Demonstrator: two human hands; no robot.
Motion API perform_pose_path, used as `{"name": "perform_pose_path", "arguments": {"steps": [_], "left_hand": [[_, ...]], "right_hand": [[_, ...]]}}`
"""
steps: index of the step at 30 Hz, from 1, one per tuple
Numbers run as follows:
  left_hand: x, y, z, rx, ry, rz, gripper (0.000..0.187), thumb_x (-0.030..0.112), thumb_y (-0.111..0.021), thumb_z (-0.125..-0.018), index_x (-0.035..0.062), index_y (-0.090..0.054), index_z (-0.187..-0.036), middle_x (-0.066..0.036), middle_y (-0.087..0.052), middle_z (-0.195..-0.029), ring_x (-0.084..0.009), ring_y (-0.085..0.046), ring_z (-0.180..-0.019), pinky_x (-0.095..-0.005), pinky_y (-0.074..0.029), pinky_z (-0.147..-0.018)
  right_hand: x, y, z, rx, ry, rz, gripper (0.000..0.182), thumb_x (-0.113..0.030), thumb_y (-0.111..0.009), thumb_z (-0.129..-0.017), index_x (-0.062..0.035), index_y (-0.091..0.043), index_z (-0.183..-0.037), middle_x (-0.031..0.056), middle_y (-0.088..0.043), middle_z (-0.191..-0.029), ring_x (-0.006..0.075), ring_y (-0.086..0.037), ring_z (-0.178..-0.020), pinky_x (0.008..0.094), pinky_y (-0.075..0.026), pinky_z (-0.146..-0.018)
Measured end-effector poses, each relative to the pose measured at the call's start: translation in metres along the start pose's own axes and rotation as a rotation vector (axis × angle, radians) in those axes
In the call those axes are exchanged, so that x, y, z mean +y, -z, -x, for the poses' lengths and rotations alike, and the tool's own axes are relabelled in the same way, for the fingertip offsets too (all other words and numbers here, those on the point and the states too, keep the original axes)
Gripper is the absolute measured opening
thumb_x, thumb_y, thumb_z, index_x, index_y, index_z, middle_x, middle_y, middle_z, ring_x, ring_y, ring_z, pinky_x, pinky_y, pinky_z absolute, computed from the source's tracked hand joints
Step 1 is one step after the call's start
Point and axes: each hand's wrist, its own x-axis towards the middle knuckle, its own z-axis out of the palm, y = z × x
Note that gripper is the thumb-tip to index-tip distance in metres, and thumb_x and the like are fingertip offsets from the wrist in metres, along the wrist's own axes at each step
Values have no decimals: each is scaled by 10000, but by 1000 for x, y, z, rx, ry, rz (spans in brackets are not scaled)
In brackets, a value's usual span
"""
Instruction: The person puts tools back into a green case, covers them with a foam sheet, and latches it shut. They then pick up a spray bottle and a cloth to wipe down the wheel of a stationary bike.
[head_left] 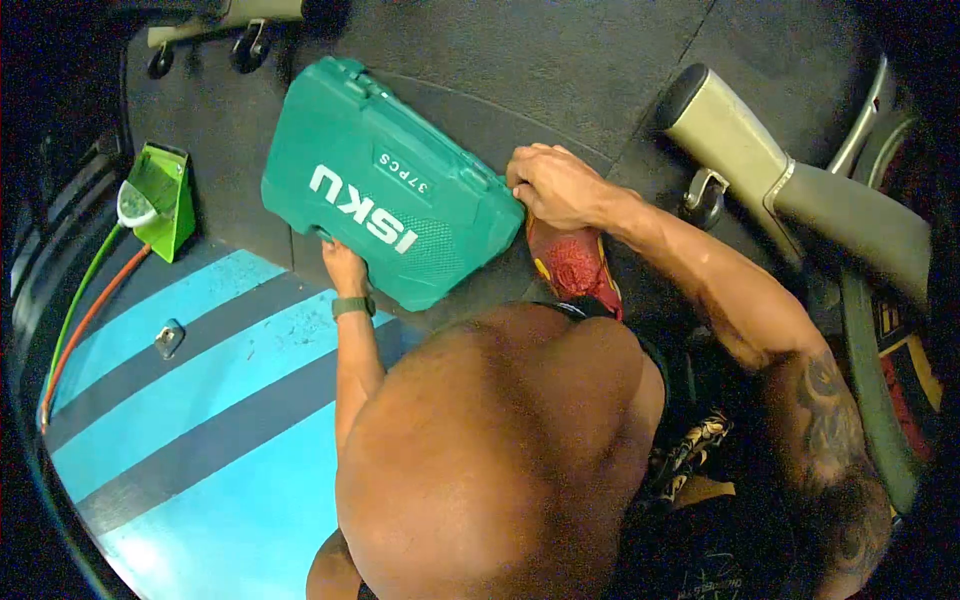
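A green hard plastic case (390,190) marked ISKU and 37PCS is tilted in front of me above the dark floor. My left hand (343,265) is closed round its handle on the near edge; a dark band is on that wrist. At the right end of the case, my right hand (560,185) has its fingers curled against the corner. The case looks closed, with its latches along the far edge. A red shoe (575,262) shows just below my right hand.
A green dustpan (172,205) with a white-rimmed brush stands at the left, near green and red handles. Blue and dark stripes (220,400) cover the lower left floor. A beige frame with casters (740,140) is at the right; more casters (250,48) show at top left.
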Motion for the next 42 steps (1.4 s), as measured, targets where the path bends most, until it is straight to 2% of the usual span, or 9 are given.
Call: {"name": "perform_pose_path", "arguments": {"steps": [2,5,8,9,16,17,29,39,42], "left_hand": [[14,-9,30,48,457,539,298,204,-486,-1048,-40,-649,-1101,-162,-704,-1030,-269,-665,-893,-387,-514,-772],[11,-27,65,105,559,688,324,220,-473,-1060,-55,-642,-1026,-131,-713,-977,-211,-655,-838,-375,-516,-716],[61,-29,75,109,735,660,325,240,-476,-1068,-44,-628,-1024,-120,-700,-982,-210,-646,-834,-382,-519,-702],[97,-29,73,155,777,829,321,254,-468,-1077,-29,-615,-1037,-120,-691,-982,-209,-647,-834,-380,-522,-686],[152,-36,72,320,901,840,333,258,-440,-1098,-27,-605,-1050,-106,-675,-969,-190,-625,-810,-365,-516,-687],[155,-35,72,245,848,751,319,256,-434,-1101,-12,-604,-1074,-93,-673,-962,-188,-630,-814,-360,-521,-689],[189,-69,61,254,677,1133,247,175,-495,-1060,36,-593,-1239,-76,-684,-1110,-205,-674,-974,-353,-559,-813],[177,-81,59,215,585,1183,273,185,-574,-1025,64,-606,-1268,-61,-686,-1149,-206,-681,-983,-361,-568,-827],[202,-68,49,231,584,1120,230,94,-558,-1026,36,-580,-1248,-49,-677,-1103,-178,-665,-971,-333,-553,-821]], "right_hand": [[4,2,-8,-20,-8,-118,105,-86,-610,-869,-21,-639,-946,175,-656,-1077,361,-601,-1112,451,-461,-977],[-3,17,-6,88,-24,-289,154,-40,-593,-851,-6,-591,-1001,178,-642,-1208,313,-597,-1168,403,-444,-1035],[-5,25,-10,-23,-261,-896,251,-31,-632,-843,-5,-535,-1073,141,-598,-1323,237,-564,-1203,370,-422,-1061],[1,21,-10,5,-252,-918,378,-51,-683,-822,-23,-523,-1163,111,-586,-1279,186,-545,-1179,352,-408,-1067],[-28,53,-9,150,-234,-899,635,-113,-740,-750,-32,-500,-1332,85,-577,-1194,184,-554,-1109,330,-402,-1042],[-31,53,-10,196,-203,-908,677,-160,-771,-738,-23,-493,-1340,97,-602,-1112,181,-575,-1028,320,-459,-942],[-76,98,-9,289,-131,-772,761,-134,-764,-626,-26,-500,-1331,74,-573,-1197,173,-556,-1102,320,-448,-1000],[-91,111,-18,258,-182,-817,749,-101,-730,-614,-37,-499,-1323,64,-572,-1153,170,-560,-1096,304,-446,-995],[-85,110,-19,260,-153,-782,751,-102,-731,-615,-34,-496,-1325,62,-569,-1153,167,-558,-1096,297,-444,-996]]}}
